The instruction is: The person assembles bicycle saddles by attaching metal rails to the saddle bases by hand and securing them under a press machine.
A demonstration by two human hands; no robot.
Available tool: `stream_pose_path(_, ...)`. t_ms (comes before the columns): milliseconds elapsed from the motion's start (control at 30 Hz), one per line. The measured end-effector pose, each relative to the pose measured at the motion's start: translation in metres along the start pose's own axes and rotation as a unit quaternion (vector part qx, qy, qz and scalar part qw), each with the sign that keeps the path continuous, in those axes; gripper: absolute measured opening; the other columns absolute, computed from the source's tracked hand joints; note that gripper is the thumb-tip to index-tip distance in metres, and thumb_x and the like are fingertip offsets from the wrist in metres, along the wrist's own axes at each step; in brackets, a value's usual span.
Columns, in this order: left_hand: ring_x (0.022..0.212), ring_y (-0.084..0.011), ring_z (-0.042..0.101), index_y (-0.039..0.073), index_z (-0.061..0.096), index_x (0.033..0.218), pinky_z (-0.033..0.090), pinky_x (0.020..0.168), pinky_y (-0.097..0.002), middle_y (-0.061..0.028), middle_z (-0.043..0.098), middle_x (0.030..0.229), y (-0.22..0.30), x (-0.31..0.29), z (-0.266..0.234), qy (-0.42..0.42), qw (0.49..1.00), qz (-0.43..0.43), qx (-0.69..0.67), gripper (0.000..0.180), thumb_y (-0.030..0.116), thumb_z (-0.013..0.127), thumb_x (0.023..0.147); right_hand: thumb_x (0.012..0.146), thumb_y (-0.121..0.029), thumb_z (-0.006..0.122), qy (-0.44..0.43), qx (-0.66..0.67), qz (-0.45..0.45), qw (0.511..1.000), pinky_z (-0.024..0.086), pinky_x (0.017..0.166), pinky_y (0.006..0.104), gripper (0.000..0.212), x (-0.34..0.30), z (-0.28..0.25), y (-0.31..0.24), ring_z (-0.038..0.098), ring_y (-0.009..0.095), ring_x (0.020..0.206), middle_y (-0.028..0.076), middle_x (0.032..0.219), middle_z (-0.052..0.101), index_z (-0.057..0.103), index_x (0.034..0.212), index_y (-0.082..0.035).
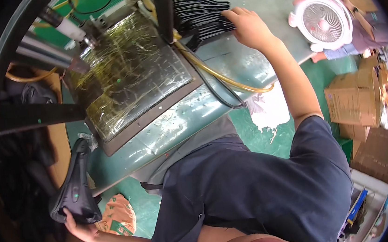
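Note:
My left hand (80, 227) grips the wide end of a black bicycle saddle (76, 193) at the lower left, its narrow nose tilted up beside the table's edge. At the back of the table, my right hand (248, 25) has its fingers closed on the right end of a stack of thin, glossy-edged black pieces (200, 17). How many pieces the fingers pinch is hidden. Between my hands stands a press-like machine with a flat plate (137, 70) wrapped in wrinkled clear-yellow film.
The machine's black frame bar (39, 118) and a yellow hose (228, 86) border the plate. A pink and white fan (322, 22) stands at the table's right. Many dark items (27, 183) fill a box at left. Cardboard boxes (355, 96) and another person (372, 29) are at right.

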State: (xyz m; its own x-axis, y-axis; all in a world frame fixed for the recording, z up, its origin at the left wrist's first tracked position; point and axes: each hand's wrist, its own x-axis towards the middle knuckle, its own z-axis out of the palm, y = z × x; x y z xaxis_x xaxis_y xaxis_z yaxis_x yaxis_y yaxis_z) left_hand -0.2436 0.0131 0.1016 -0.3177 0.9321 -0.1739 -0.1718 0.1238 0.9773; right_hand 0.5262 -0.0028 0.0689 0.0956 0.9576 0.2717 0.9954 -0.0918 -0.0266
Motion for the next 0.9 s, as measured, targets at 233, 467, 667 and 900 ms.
stream_pose_path(233,0.127,-0.0252,0.065,-0.003,0.059,0.145,0.05,0.112,-0.0405,-0.0149,0.067,0.142,-0.095,-0.031,0.193,-0.138,0.989,-0.047,-0.005,0.049,0.016,0.076,0.103,0.089,-0.008,0.067,-0.146,-0.038,0.018,0.988,0.059,0.091,0.0513,0.024,0.017,-0.021,-0.029,0.071,0.04,0.107,0.018,0.117,0.072,0.071,0.113,-0.007)
stream_pose_path(467,0.142,-0.0311,0.054,-0.004,0.041,0.16,0.04,0.124,-0.0458,-0.0186,0.052,0.159,-0.113,-0.022,0.222,-0.167,0.919,0.277,0.225,0.064,0.008,0.07,0.104,0.079,-0.01,0.074,0.001,0.056,-0.025,0.998,0.058,0.094,0.0486,0.03,-0.009,-0.052,-0.014,0.069,0.04,0.109,0.016,0.113,0.067,0.072,0.109,-0.006)
stream_pose_path(667,0.143,-0.0387,0.052,-0.003,0.053,0.152,0.038,0.123,-0.0488,-0.0232,0.053,0.156,-0.091,0.008,0.228,-0.245,0.787,0.449,0.343,0.06,0.009,0.075,0.098,0.074,-0.011,0.075,0.132,0.279,0.116,0.944,0.056,0.086,0.0453,0.039,-0.055,-0.084,-0.024,0.068,0.034,0.096,0.015,0.105,0.068,0.066,0.111,-0.004)
stream_pose_path(900,0.132,-0.0357,0.061,-0.003,0.065,0.137,0.042,0.119,-0.0444,-0.0197,0.066,0.139,-0.112,0.006,0.25,-0.232,0.852,0.411,0.228,0.039,0.0,0.062,0.098,0.087,-0.006,0.082,-0.001,0.52,0.168,0.837,0.046,0.072,0.0246,0.048,-0.095,-0.047,-0.077,0.052,0.006,0.08,-0.003,0.088,0.056,0.066,0.132,-0.004)
